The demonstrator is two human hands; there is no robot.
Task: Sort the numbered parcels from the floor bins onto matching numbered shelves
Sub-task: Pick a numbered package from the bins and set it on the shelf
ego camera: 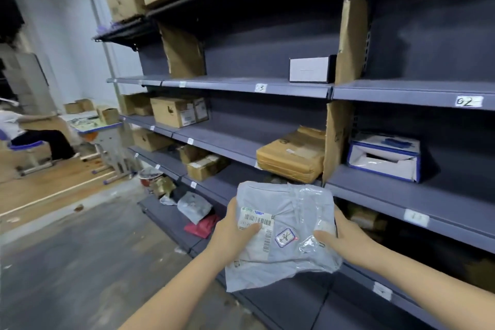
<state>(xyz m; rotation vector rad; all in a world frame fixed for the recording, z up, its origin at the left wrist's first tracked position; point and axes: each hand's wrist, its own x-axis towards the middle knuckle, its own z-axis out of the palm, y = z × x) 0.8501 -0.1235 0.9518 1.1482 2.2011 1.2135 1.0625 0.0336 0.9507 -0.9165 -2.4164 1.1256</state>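
From the head camera, both hands are out in front of the shelving, holding a grey plastic mailer parcel [284, 230] between them. The left hand [233, 233] grips the parcel's left edge, thumb curled over the face and lying across the white barcode label [255, 225], the other fingers hidden behind the bag. The right hand [345, 241] grips the right edge the same way, thumb pressed onto the crinkled clear tape, the rest of its fingers out of sight behind. Between the two thumbs sits a small handwritten sticker [285, 237]; its marking is too scrawled to read for certain.

Above the fingers, past the parcel's top edge, a flat brown cardboard parcel [290, 158] lies on a grey shelf [417, 195]. Up and right of the right hand a torn white and blue box [384, 157] stands on that shelf, past an upright cardboard divider [334, 139]. Higher still, a shelf-edge tag reads "02" [468, 101], and another tag [260, 87] sits left of it under a white box [310, 69].

Left of the left hand, low on the bottom shelf, lie a grey bag [194, 206] and a red bag [202, 226]. Far left, someone sits at a desk [93, 122].
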